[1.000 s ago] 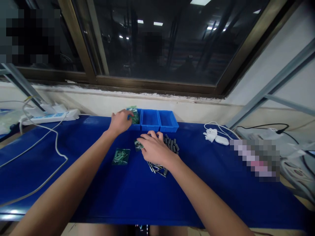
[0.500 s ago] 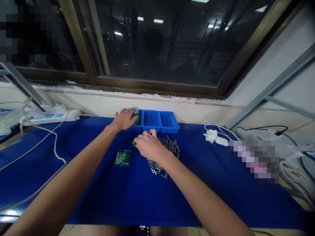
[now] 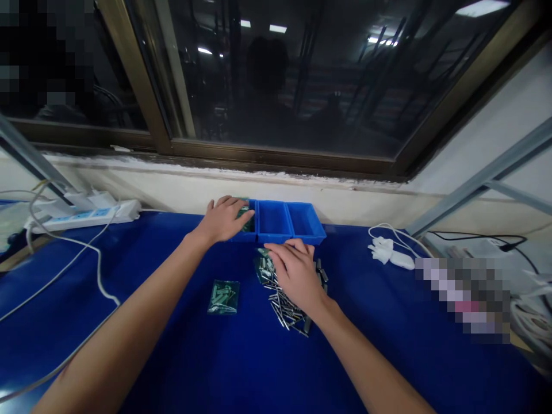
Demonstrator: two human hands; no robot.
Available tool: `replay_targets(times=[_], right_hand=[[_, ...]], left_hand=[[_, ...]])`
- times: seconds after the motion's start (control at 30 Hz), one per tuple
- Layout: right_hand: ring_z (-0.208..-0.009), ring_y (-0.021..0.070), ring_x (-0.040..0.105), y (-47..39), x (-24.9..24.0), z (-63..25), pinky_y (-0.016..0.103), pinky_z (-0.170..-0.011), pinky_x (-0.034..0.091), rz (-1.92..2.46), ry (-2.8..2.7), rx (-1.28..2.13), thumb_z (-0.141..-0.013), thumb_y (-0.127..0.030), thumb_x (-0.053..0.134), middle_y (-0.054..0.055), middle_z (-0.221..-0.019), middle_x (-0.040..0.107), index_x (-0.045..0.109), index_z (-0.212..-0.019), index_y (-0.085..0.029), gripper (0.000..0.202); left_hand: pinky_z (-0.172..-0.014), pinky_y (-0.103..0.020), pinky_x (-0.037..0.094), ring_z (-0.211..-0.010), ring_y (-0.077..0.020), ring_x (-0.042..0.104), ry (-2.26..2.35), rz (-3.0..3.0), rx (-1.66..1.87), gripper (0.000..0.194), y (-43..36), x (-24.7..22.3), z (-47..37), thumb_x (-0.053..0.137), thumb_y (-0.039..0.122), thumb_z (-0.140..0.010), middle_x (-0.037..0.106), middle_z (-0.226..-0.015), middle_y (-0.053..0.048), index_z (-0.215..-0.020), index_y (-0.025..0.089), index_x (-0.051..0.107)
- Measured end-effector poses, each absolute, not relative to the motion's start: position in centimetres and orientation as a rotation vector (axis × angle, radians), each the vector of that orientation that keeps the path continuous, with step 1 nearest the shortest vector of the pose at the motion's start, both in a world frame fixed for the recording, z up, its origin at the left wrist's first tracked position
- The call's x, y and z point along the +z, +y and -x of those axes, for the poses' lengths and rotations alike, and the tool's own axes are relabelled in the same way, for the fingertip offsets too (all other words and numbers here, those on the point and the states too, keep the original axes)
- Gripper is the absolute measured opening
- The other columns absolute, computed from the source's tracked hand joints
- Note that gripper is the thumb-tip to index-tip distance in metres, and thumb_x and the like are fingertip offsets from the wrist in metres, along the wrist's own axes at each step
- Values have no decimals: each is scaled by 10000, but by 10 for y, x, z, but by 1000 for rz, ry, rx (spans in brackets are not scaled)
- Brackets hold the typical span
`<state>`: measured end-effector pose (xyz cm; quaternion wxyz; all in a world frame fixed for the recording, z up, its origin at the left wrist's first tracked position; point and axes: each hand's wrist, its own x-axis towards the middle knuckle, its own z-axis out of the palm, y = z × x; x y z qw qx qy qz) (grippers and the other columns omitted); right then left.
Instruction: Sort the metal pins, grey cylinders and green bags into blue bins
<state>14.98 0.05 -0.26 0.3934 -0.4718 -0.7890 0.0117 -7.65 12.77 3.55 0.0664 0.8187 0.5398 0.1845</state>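
Plain deep blue tabletop [image 3: 259,368], three brighter blue bins [image 3: 305,237], dark green bags [image 3: 223,296] with silvery pieces, white power strip [image 3: 92,217], cream wall [image 3: 181,192], dark brown window frame [image 3: 276,156], and grey metal bars [image 3: 470,175].

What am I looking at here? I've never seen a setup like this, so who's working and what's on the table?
No robot: a person's bare hands, seen by a camera on their head, looking forward and down. The left hand is at the leftmost of three blue plastic bins, over green packaging. The right hand seems to hold a small green see-through bag of parts. Beside it, on the blue-covered table, are thin metal pins and short dark cylinders. Another green bag lies flat.
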Motion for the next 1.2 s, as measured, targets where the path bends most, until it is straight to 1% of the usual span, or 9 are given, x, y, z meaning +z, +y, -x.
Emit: replay_targets(times=[0.1,0.23,0.33,0.47,0.63,0.8,0.93,1.07,1.2], right_hand=[[-1134,292,687,2,0,-151,470,-981,375,1286,-1992,85,-1116,-250,569,38,-1069,869,830,-1229,-243,284],[-1145,309,703,0,8,-153,505,-1004,427,1306,-1948,154,-1107,-292,550,69,-1051,863,835,-1208,-258,304],[-1075,276,747,0,11,-150,469,-970,523,1254,-1764,403,-1091,-345,561,81,-1109,853,823,-1225,-272,304],[-1041,250,768,4,10,-143,430,-921,575,1154,-1444,840,-1062,-443,605,105,-1241,832,786,-1273,-249,339],[-849,207,711,5,18,-149,392,-785,556,1071,-1348,1008,-1014,-471,644,75,-1010,815,791,-1223,-238,346],[-798,192,689,3,21,-170,379,-745,542,1089,-1487,1105,-1000,-424,644,49,-940,802,800,-1159,-260,276],[-828,195,694,9,18,-170,375,-755,549,1077,-1415,1123,-995,-444,654,58,-963,797,789,-1201,-254,311],[-793,193,684,13,18,-162,360,-699,556,1133,-1376,1109,-1000,-454,649,48,-907,765,767,-1272,-257,356],[-849,207,717,10,11,-159,382,-754,592,1127,-1344,1041,-1007,-438,639,55,-934,766,768,-1263,-252,342]], left_hand=[[-1266,-904,152,-1648,-474,351,1649,-2389,403,652,138,29,68,392,684,-1093,563,-1698,-113,-1513,257,648],[-1267,-909,114,-1630,-447,391,1648,-2374,427,632,138,29,66,401,681,-1096,598,-1663,-135,-1500,264,652],[-1285,-848,210,-1573,-415,477,1665,-2402,534,572,122,37,69,399,596,-1108,630,-1616,-147,-1461,236,670],[-1282,-633,406,-1495,-351,579,1619,-2493,688,581,104,42,69,360,586,-1114,676,-1560,-126,-1463,236,666],[-1309,-824,183,-1680,-406,344,1755,-2341,340,710,121,31,66,378,682,-1083,462,-1775,-118,-1648,275,520],[-1305,-851,112,-1698,-429,299,1792,-2296,297,725,136,26,72,385,717,-1054,492,-1759,-97,-1632,314,558],[-1328,-659,323,-1595,-384,474,1626,-2416,768,711,109,36,75,369,679,-1069,564,-1690,-146,-1527,218,658],[-1136,-519,547,-1195,-312,745,1337,-2078,949,662,64,45,62,391,707,-1079,802,-1312,-129,-1297,211,771],[-932,-436,602,-981,-261,765,1108,-1820,933,446,37,37,43,692,618,-945,827,-1076,-81,-1133,224,782]])
